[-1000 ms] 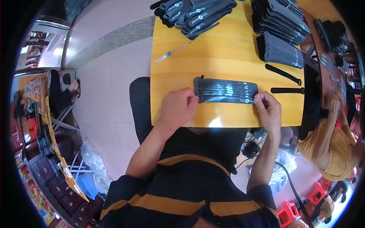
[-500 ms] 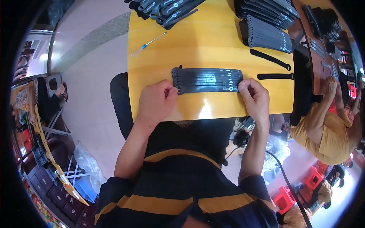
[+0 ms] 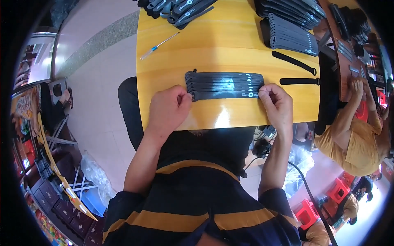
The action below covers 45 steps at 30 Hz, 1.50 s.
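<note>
A row of several flat black straps (image 3: pixel 223 85) lies side by side on the yellow table (image 3: pixel 213 45). My left hand (image 3: pixel 168 108) pinches the left end of the nearest strap, fingers closed on it. At the right end of the same strap, my right hand (image 3: pixel 278 104) grips with thumb and fingers. Both hands rest near the table's front edge.
Two single black straps (image 3: pixel 299 81) lie right of the row. Stacks of black straps (image 3: pixel 292 35) sit at the back right and a heap (image 3: pixel 176 7) at the back. A small screwdriver (image 3: pixel 159 41) lies back left. A person in yellow (image 3: pixel 353 135) sits to the right.
The view has shifted, so the table sits lower and nearer the middle. Both hands stay on the ends of the nearest strap in the row.
</note>
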Available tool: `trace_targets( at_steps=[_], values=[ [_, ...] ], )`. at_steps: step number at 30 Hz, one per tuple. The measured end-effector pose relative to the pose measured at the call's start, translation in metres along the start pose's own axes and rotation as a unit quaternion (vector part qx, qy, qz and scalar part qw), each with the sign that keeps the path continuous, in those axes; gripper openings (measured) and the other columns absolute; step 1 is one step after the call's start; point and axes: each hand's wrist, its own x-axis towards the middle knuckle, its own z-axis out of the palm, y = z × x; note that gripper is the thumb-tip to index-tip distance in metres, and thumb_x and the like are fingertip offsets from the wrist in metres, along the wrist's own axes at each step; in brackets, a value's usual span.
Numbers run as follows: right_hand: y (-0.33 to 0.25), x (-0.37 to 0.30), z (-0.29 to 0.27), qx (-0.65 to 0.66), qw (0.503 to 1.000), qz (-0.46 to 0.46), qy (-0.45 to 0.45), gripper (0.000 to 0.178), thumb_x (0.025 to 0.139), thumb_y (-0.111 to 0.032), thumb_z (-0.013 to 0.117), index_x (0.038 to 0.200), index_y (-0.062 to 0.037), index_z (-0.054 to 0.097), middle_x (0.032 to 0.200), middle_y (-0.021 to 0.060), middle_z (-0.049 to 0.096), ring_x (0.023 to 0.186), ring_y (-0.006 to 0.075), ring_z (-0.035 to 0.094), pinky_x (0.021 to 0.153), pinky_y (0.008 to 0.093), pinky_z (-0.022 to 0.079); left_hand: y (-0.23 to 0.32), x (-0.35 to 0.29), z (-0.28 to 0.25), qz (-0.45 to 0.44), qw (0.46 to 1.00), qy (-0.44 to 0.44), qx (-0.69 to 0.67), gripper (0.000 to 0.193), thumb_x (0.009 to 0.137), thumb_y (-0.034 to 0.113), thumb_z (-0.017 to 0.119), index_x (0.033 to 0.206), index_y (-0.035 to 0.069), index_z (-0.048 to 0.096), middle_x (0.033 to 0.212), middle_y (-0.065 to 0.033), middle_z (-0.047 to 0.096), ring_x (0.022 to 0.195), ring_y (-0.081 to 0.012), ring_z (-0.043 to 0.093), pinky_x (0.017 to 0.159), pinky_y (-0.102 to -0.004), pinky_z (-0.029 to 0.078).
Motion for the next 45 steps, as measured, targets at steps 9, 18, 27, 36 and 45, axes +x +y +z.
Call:
trace_targets(
  at_steps=[9, 18, 27, 36, 45],
  values=[
    [-0.003, 0.0, 0.0, -0.012, 1.0, -0.006, 0.002, 0.008, 0.096, -0.005, 0.074, 0.095, 0.001, 0.069, 0.078, 0.0017, 0.064, 0.067, 0.0084, 0.055, 0.063, 0.0248, 0.047, 0.0, 0.0, 0.0, -0.009, 1.0, -0.003, -0.006, 0.017, 0.093, 0.014, 0.072, 0.087, -0.001, 0.072, 0.064, -0.0093, 0.065, 0.055, -0.0149, 0.059, 0.055, -0.0316, 0.045],
    [-0.005, 0.0, 0.001, -0.015, 1.0, -0.005, 0.005, 0.007, 0.096, -0.005, 0.073, 0.095, 0.0012, 0.069, 0.077, 0.0017, 0.064, 0.067, 0.0082, 0.055, 0.063, 0.0246, 0.047, -0.005, 0.0, 0.001, 0.006, 1.0, 0.008, -0.011, 0.017, 0.093, 0.014, 0.072, 0.088, -0.001, 0.072, 0.066, -0.0114, 0.067, 0.056, -0.0172, 0.06, 0.055, -0.0322, 0.046],
    [0.004, 0.0, 0.002, 0.007, 1.0, -0.009, 0.007, 0.007, 0.096, -0.005, 0.073, 0.095, 0.0009, 0.069, 0.077, -0.0007, 0.063, 0.066, 0.0063, 0.053, 0.062, 0.0236, 0.045, -0.005, -0.001, 0.002, 0.024, 0.999, 0.017, -0.014, 0.016, 0.093, 0.014, 0.073, 0.086, 0.0, 0.071, 0.064, -0.0116, 0.064, 0.055, -0.0182, 0.06, 0.055, -0.0331, 0.046],
    [0.007, 0.001, 0.003, 0.011, 1.0, -0.013, 0.016, 0.008, 0.096, -0.005, 0.072, 0.094, 0.0013, 0.069, 0.077, 0.0002, 0.064, 0.069, 0.0052, 0.056, 0.064, 0.0232, 0.048, -0.001, 0.001, 0.002, 0.026, 0.999, 0.026, 0.02, 0.019, 0.089, 0.021, 0.068, 0.08, 0.004, 0.071, 0.075, -0.0174, 0.071, 0.073, -0.04, 0.07, 0.069, -0.0478, 0.056],
    [0.006, 0.001, 0.008, -0.049, 0.997, -0.043, 0.043, 0.008, 0.095, -0.008, 0.073, 0.093, -0.0005, 0.07, 0.073, 0.0033, 0.066, 0.065, 0.0097, 0.059, 0.065, 0.0266, 0.05, -0.003, 0.001, 0.005, 0.018, 0.997, 0.034, 0.068, 0.02, 0.089, 0.023, 0.071, 0.083, 0.005, 0.072, 0.074, -0.0173, 0.071, 0.072, -0.0377, 0.071, 0.068, -0.0451, 0.055]
  ],
)
